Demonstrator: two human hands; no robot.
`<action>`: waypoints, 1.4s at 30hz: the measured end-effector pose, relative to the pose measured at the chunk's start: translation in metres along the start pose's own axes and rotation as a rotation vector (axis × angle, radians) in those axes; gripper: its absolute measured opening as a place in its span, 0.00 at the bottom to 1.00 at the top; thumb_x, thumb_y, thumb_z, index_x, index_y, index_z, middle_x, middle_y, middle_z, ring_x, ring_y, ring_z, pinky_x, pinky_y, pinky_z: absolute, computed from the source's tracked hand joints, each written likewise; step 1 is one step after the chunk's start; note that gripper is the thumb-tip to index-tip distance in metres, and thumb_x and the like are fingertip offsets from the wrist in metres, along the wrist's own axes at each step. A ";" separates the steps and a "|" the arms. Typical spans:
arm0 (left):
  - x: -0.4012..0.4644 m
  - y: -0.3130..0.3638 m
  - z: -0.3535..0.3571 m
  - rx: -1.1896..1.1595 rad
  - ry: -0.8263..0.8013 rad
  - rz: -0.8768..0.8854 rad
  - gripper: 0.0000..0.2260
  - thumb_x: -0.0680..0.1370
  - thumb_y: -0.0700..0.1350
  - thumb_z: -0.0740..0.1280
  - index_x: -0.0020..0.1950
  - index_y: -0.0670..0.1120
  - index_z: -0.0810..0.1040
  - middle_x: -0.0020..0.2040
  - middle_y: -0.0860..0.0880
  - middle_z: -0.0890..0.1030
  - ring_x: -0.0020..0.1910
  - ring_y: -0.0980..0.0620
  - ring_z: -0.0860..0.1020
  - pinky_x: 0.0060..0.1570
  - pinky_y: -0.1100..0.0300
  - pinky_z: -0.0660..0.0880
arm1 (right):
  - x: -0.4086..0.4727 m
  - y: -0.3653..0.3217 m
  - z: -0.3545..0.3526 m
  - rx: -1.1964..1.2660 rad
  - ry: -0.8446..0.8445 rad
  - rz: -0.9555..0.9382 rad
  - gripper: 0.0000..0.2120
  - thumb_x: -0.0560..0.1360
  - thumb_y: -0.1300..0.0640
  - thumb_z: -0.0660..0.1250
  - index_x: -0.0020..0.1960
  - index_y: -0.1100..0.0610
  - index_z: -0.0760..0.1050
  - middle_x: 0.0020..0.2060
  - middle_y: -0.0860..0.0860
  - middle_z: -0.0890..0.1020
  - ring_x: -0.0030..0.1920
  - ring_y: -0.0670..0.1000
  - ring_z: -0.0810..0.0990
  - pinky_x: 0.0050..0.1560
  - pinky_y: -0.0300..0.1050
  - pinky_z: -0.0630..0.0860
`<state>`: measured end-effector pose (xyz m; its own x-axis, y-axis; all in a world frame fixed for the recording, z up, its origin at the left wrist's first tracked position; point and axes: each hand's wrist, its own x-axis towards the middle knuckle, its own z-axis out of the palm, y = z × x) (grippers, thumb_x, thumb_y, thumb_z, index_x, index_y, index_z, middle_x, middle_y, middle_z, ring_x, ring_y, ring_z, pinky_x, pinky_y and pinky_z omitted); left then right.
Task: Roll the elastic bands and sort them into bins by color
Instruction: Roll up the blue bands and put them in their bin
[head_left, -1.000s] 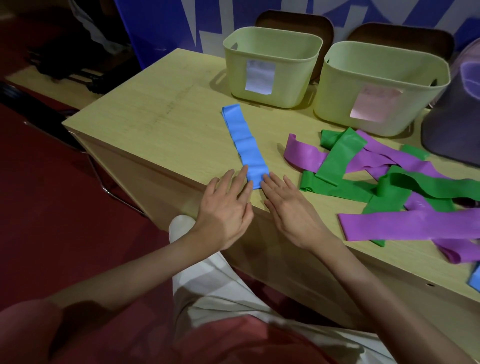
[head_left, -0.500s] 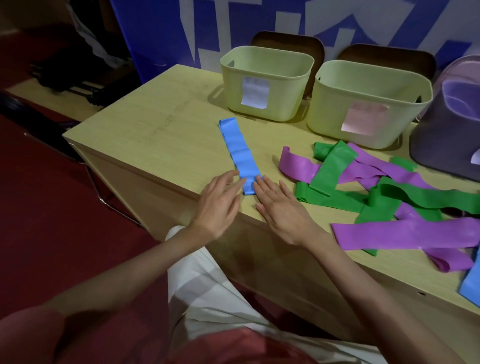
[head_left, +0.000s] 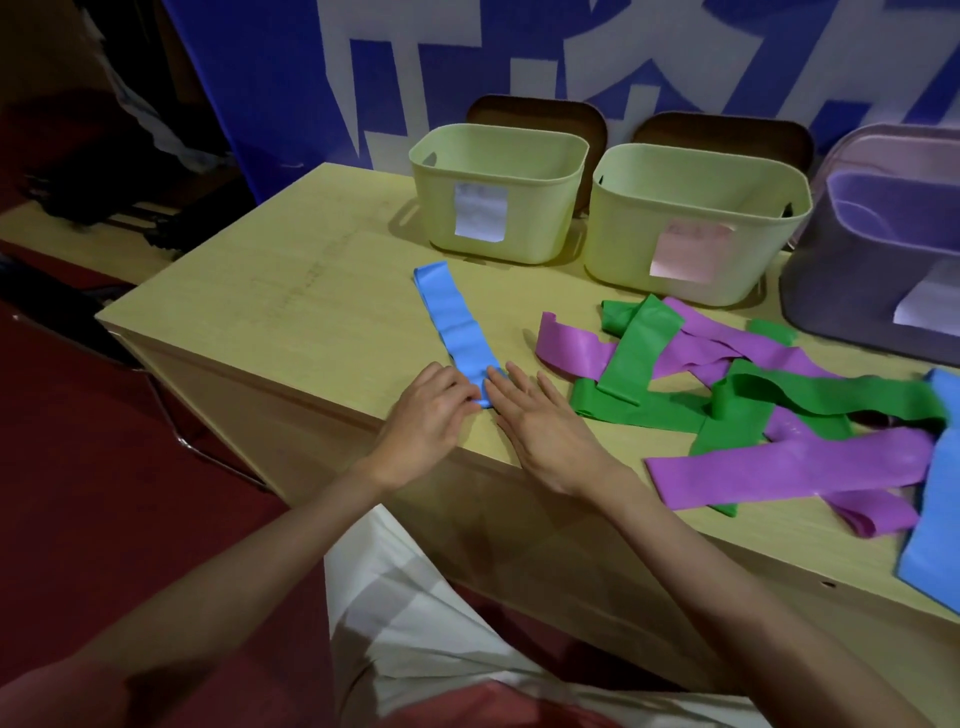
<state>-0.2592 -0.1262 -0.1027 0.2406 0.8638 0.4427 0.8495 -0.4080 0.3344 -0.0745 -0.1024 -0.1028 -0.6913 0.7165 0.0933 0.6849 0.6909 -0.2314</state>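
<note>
Blue elastic band (head_left: 457, 327) lies flat on the wooden table (head_left: 291, 312), running from in front of the left green bin (head_left: 498, 192) toward us. At its near end we curl the left hand (head_left: 426, 421) fingers onto the band's edge, seemingly pinching it; the contact is partly hidden. Our right hand (head_left: 540, 426) rests flat, fingers straight, touching the same end. Right of the blue band: a tangled pile of green bands (head_left: 639, 343) and purple bands (head_left: 789, 467). A second green bin (head_left: 696, 228) and a purple bin (head_left: 883, 260) stand behind that pile.
</note>
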 end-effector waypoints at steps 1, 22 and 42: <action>0.002 0.001 -0.002 -0.019 -0.009 -0.024 0.11 0.78 0.47 0.61 0.46 0.41 0.79 0.42 0.49 0.77 0.43 0.52 0.70 0.46 0.63 0.68 | 0.001 0.000 0.000 0.029 0.021 0.003 0.23 0.84 0.53 0.48 0.77 0.57 0.55 0.78 0.51 0.54 0.78 0.52 0.47 0.76 0.50 0.44; 0.037 0.056 -0.097 -0.841 -0.296 -0.605 0.05 0.73 0.35 0.71 0.40 0.44 0.82 0.30 0.52 0.80 0.28 0.60 0.72 0.32 0.67 0.67 | -0.024 -0.018 -0.058 0.790 0.593 0.010 0.07 0.74 0.60 0.71 0.51 0.56 0.77 0.41 0.49 0.78 0.42 0.46 0.75 0.46 0.37 0.71; 0.079 0.140 -0.107 -1.081 -0.091 -0.290 0.03 0.73 0.37 0.70 0.45 0.40 0.82 0.37 0.50 0.81 0.35 0.58 0.74 0.36 0.68 0.69 | -0.068 -0.022 -0.148 0.916 0.879 0.229 0.12 0.71 0.67 0.72 0.40 0.50 0.79 0.32 0.42 0.80 0.33 0.37 0.76 0.37 0.31 0.72</action>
<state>-0.1715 -0.1470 0.0677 0.1707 0.9681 0.1834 0.0358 -0.1921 0.9807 -0.0081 -0.1520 0.0388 0.0428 0.8733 0.4854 0.1189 0.4779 -0.8703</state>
